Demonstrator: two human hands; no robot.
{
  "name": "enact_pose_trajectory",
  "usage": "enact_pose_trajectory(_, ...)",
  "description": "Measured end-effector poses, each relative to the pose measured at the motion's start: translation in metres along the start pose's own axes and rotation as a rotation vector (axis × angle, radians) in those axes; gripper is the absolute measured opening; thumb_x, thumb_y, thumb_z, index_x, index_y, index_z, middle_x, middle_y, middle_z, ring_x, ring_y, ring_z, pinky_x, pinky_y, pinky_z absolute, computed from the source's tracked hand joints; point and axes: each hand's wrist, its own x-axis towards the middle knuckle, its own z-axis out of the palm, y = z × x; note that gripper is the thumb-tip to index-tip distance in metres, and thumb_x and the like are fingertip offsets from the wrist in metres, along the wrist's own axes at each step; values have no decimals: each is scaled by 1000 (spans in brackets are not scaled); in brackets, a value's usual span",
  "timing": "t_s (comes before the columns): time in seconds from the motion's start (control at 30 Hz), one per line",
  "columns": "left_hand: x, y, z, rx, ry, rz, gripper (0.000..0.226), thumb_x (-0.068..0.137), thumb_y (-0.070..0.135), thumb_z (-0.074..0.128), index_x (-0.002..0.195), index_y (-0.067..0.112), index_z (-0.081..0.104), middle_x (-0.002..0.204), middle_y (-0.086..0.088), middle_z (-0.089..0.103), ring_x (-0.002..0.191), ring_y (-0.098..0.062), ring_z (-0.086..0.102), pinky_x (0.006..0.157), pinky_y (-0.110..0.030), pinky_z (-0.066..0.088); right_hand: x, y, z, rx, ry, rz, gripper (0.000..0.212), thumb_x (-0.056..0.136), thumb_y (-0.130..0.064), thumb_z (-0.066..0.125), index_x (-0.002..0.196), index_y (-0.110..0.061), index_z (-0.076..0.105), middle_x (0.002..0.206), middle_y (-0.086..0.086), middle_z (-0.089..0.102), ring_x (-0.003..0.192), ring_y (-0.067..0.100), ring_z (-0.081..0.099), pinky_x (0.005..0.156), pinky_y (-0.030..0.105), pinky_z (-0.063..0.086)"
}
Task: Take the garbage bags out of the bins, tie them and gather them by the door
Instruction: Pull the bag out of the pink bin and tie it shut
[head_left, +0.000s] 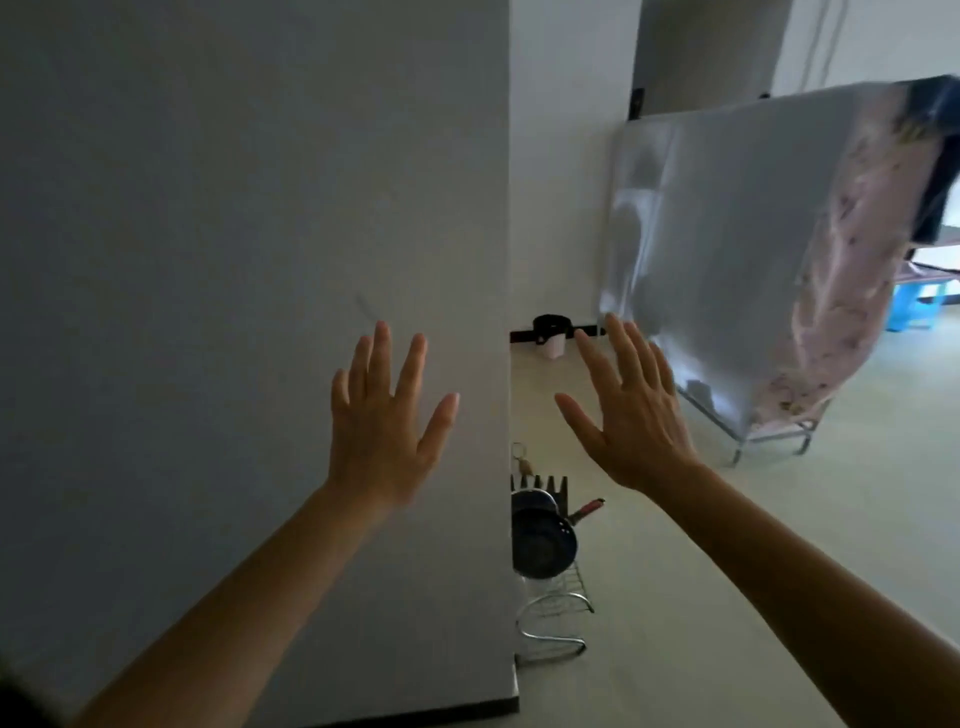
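Note:
A small white bin (552, 344) lined with a black garbage bag (550, 325) stands on the floor against the far wall, beyond the wall corner. My left hand (382, 423) is raised in front of the grey wall, palm away, fingers spread, holding nothing. My right hand (631, 415) is raised the same way, fingers apart and empty, just right of the bin in the picture but well short of it.
A grey wall (234, 260) fills the left half and ends at a corner. At its foot a wire rack (553, 608) holds a dark pan (543, 540). A drying rack draped with a translucent sheet (727, 249) and pink cloth stands right. A blue stool (914, 306) sits far right.

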Motion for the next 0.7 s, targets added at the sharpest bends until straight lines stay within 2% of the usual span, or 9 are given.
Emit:
enact_pose_trajectory(0.1,32,69,48,-36,-37,110,72,98,64,20,160,26,11,168,-13,-1,155,-29,-2,121,-56,10,-21,88,-4,-48,-12,54,74,97,-67,26,157,-24,16,166,14,7,153,32,7,121,55,16)
enact_pose_trajectory(0.2,65,138,102,-63,-45,166,71,99,63,23,159,27,14,168,-13,1,155,-29,-1,120,-57,10,-34,179,-1,-99,-21,109,75,97,-66,29,158,-24,16,166,12,2,153,32,5,121,56,17)
enact_pose_trajectory(0.4,128,267,214,-58,-167,137,74,97,68,15,160,30,5,168,-12,-7,155,-31,-5,120,-62,12,-37,349,6,-191,-112,182,75,95,-65,30,158,-24,20,166,13,0,153,33,4,122,52,11)
enact_pose_trajectory(0.57,190,315,277,-7,-170,165,77,95,75,12,159,34,1,168,-11,-8,154,-33,-4,119,-64,11,-6,443,28,-192,-112,179,76,95,-67,31,158,-25,19,166,13,3,152,33,5,122,53,14)
enact_pose_trajectory(0.7,237,328,331,5,-181,136,79,93,77,11,158,35,-4,168,-13,-8,154,-34,-5,120,-62,9,27,496,73,-153,-115,182,77,95,-67,33,158,-25,18,166,13,1,152,33,4,122,52,10)
